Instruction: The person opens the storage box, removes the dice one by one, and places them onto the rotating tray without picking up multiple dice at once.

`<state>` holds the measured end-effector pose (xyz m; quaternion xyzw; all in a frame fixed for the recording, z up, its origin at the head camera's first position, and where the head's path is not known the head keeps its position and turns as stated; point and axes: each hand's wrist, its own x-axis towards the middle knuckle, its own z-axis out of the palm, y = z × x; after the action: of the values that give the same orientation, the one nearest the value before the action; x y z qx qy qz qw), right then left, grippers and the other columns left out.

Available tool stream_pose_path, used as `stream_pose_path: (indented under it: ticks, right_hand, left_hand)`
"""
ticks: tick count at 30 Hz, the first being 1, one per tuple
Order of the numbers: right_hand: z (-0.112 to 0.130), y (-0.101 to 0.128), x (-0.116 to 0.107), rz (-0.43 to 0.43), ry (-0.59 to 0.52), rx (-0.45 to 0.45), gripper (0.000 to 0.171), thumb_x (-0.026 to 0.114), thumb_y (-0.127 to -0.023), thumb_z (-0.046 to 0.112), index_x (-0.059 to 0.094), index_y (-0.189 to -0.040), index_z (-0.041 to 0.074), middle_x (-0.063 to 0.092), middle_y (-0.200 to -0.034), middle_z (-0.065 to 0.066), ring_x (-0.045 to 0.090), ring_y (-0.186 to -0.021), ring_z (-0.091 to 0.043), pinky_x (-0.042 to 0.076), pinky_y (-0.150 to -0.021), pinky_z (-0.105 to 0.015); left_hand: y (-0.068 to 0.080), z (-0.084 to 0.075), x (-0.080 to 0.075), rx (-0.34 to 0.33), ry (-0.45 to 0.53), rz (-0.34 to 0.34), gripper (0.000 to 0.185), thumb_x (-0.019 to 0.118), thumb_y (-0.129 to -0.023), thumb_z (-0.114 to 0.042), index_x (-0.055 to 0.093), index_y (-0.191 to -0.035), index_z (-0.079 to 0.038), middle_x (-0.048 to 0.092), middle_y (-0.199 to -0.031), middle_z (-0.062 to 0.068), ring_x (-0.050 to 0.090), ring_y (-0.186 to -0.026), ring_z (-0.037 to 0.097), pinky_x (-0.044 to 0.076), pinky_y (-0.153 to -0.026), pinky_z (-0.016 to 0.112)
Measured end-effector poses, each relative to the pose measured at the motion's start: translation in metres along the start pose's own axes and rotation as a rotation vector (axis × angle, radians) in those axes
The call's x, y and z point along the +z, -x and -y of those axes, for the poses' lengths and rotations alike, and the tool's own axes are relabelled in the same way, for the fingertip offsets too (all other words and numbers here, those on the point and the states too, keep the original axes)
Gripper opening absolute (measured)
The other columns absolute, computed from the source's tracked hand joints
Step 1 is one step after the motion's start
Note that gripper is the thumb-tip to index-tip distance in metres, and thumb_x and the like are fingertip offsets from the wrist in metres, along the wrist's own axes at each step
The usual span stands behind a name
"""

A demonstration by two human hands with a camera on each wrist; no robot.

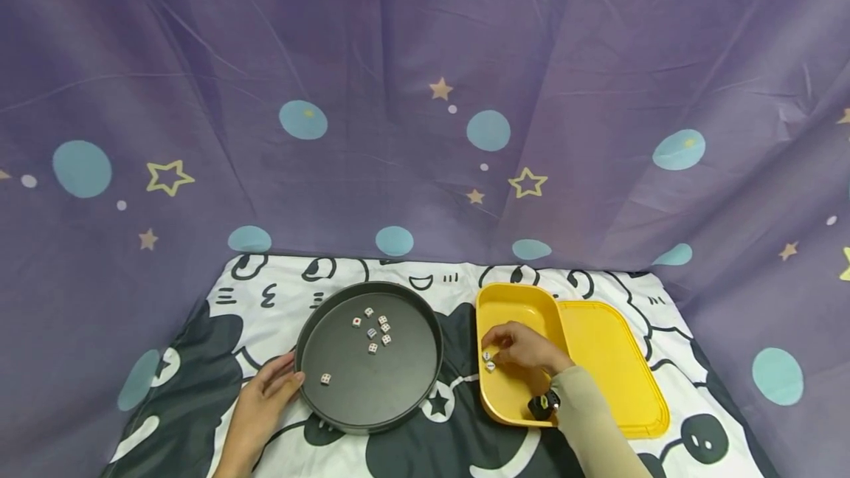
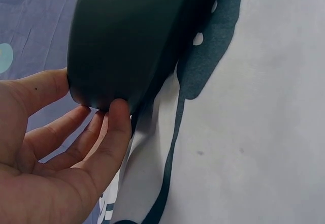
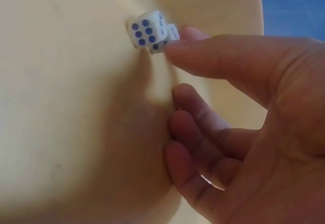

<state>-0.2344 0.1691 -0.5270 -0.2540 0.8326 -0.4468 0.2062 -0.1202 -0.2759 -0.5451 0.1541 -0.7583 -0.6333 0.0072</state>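
Observation:
At the left rim of a round black pan (image 1: 372,404), my left hand (image 1: 265,397) holds the wall between thumb and fingers. The left wrist view has the fingertips on the pan's dark outer side (image 2: 132,36). Several white dice (image 1: 372,348) lie inside the pan, most grouped toward the back and one near the left. My right hand (image 1: 527,347) reaches into a yellow container (image 1: 521,299). Its thumb and index finger pinch a white die (image 3: 172,32). Another die (image 3: 147,29) with blue dots sits right against it, partly covering it.
A flat yellow lid (image 1: 611,360) lies to the container's right, its left edge by the container. A small black object (image 1: 543,406) shows at the right wrist. The patterned black-and-white cloth (image 1: 438,400) covers the table, and a purple curtain (image 1: 398,57) hangs behind.

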Motion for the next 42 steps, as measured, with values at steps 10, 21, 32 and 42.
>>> stream_pose_path:
  ticks: [10,21,32,42]
  right_hand:
    - [-0.022,-0.008,0.001,0.014,0.045,-0.028,0.016,0.074,-0.083,-0.009,0.072,-0.096,0.001,0.067,-0.083,-0.013,0.05,-0.072,-0.017,0.041,-0.062,-0.021]
    - [-0.024,-0.005,0.001,0.002,0.061,-0.09,0.011,0.072,-0.086,-0.003,0.071,-0.097,0.001,0.069,-0.084,-0.005,0.053,-0.074,-0.01,0.046,-0.066,-0.022]
    - [-0.008,0.001,-0.006,-0.122,0.057,-0.048,0.011,0.07,-0.089,-0.003,0.072,-0.098,0.002,0.069,-0.088,-0.007,0.056,-0.075,-0.017,0.048,-0.068,-0.024]
    - [0.039,-0.009,-0.022,-0.221,0.142,-0.145,0.013,0.07,-0.093,0.006,0.074,-0.105,0.008,0.068,-0.103,-0.002,0.059,-0.09,-0.021,0.052,-0.08,-0.036]
  left_hand:
    - [0.0,0.0,0.0,-0.031,-0.029,-0.011,0.055,0.069,-0.097,-0.016,0.047,-0.145,0.001,0.05,-0.143,0.026,0.057,-0.1,-0.009,0.055,-0.087,0.02]
    - [0.0,0.001,0.001,-0.028,-0.032,-0.01,0.055,0.068,-0.097,-0.014,0.046,-0.145,0.001,0.05,-0.143,0.026,0.058,-0.1,-0.009,0.055,-0.086,0.02]
    - [-0.001,0.002,0.001,-0.049,-0.054,-0.012,0.056,0.069,-0.097,-0.018,0.046,-0.145,-0.001,0.05,-0.144,0.025,0.06,-0.107,0.001,0.056,-0.087,0.022]
    - [0.002,-0.001,0.001,-0.039,-0.054,-0.016,0.057,0.07,-0.097,-0.018,0.046,-0.145,0.001,0.05,-0.143,0.027,0.061,-0.108,0.003,0.056,-0.086,0.023]
